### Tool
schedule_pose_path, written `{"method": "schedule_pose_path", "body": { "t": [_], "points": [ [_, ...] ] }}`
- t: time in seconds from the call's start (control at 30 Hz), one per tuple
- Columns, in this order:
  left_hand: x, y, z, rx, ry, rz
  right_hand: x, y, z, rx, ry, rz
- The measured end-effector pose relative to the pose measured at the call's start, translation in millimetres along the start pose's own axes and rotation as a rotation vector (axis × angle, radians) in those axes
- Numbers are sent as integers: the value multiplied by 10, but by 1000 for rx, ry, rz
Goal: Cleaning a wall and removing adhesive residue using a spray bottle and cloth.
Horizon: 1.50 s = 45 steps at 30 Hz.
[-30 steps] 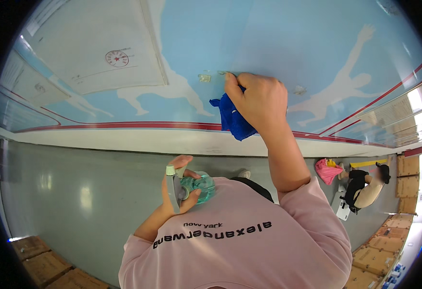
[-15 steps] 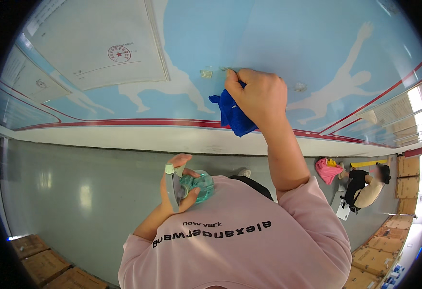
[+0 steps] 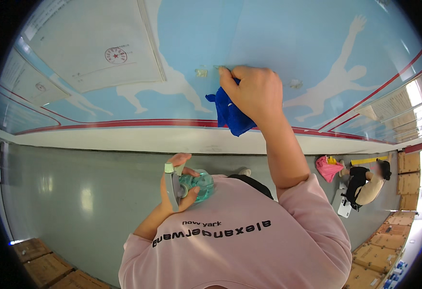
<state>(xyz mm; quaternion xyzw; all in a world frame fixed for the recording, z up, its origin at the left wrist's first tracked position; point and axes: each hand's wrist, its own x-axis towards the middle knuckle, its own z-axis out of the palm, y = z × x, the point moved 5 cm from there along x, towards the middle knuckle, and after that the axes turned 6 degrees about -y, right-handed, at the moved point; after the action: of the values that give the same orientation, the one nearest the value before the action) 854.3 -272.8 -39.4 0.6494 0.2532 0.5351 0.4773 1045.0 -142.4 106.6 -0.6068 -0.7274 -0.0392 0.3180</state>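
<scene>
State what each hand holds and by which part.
Left hand: spray bottle, around its neck. Right hand: blue cloth, by a part hidden in the grip.

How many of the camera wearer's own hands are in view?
2: the left hand, around a spray bottle, and the right hand, at the blue wall with a blue cloth. Some right-hand fingers are hidden.

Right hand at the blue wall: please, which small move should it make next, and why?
Probably the right hand should lightly scrape the clear scrap on the wall: its fingers are right beside that scrap. The same hand also holds the blue cloth, perhaps useful for wiping afterwards.
</scene>
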Motion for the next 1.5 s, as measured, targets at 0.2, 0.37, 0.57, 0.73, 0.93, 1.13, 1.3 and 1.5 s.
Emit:
{"method": "schedule_pose_path", "body": {
  "t": [0.2, 0.37, 0.57, 0.73, 0.93, 1.13, 1.3, 1.5],
  "points": [
    [2, 52, 11, 9, -21, 14, -11, -13, -25, -29, 27, -44],
    [-1, 56, 16, 24, -7, 14, -29, -81, -65, -123, -52, 9],
    [-8, 14, 10, -16, 16, -8, 35, -90, -100, -116, 23, -12],
    [25, 27, 3, -15, -5, -22, 32, -50, -89, -9, 47, -53],
    [77, 56, 9, 3, -35, 14, 42, -18, -85, 36, 35, -73],
    [58, 54, -8, -13, -57, -11, 34, -219, -89, -66, 33, -76],
    [60, 23, -15, -22, -39, -17, 95, -285, -15, -150, 21, -27],
    [41, -5, -28, -27, -14, -48, 92, -209, -72, -50, 38, -67]
  ]
}}
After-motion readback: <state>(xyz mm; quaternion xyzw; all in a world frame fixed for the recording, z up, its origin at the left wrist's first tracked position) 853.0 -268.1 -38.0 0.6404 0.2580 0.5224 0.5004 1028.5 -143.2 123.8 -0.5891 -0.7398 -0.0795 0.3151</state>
